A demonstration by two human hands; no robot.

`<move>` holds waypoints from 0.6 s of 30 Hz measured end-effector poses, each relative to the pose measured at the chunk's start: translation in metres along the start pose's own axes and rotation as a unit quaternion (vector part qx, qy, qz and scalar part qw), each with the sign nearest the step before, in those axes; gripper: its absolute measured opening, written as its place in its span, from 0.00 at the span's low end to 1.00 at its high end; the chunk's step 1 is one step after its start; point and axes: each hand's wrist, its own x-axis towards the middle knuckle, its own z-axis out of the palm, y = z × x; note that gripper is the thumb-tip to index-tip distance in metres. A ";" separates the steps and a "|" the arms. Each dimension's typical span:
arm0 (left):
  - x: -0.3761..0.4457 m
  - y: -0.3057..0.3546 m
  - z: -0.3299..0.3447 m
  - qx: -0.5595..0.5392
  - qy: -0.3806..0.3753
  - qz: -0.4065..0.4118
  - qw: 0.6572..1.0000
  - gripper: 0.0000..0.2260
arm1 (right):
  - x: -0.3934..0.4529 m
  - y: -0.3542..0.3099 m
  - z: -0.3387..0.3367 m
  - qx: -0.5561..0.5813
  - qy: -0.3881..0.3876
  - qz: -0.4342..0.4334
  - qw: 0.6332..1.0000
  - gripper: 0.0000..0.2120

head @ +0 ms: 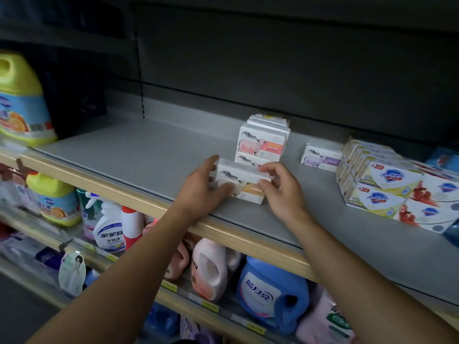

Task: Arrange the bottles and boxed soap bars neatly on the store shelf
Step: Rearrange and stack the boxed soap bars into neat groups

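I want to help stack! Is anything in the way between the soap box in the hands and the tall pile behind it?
Nothing visible. Both hands, left hand and right hand, hold the soap box right in front of the pile, with only bare shelf around.

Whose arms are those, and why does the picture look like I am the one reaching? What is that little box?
There is no machine here, just a person. A camera sits on their head and looks down, so you see their arms as if they were yours. This is a grey store shelf. The left hand and the right hand both hold one small soap box with an animal drawn on it, near the front edge. Behind it stands a stack of similar boxes. A purple soap box lies further right, then packs of soap with a blue shield. A big yellow-topped jug stands at the far left. On the shelf below are a white spray bottle and a blue jug.
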 end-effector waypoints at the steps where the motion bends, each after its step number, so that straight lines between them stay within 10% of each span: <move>1: -0.001 -0.001 -0.003 -0.017 -0.013 0.009 1.000 0.29 | -0.003 -0.001 0.001 0.033 -0.010 0.006 0.999 0.16; 5: -0.004 -0.009 -0.014 -0.193 -0.024 -0.021 0.981 0.17 | -0.009 -0.004 0.003 0.111 -0.061 0.030 0.991 0.17; 10: 0.001 -0.009 -0.018 -0.358 0.004 -0.111 0.927 0.14 | -0.013 -0.003 0.007 0.076 -0.164 -0.015 0.983 0.41; 18: -0.003 -0.004 -0.023 -0.312 -0.050 -0.071 0.946 0.18 | -0.009 -0.005 0.005 0.112 -0.101 0.078 0.985 0.13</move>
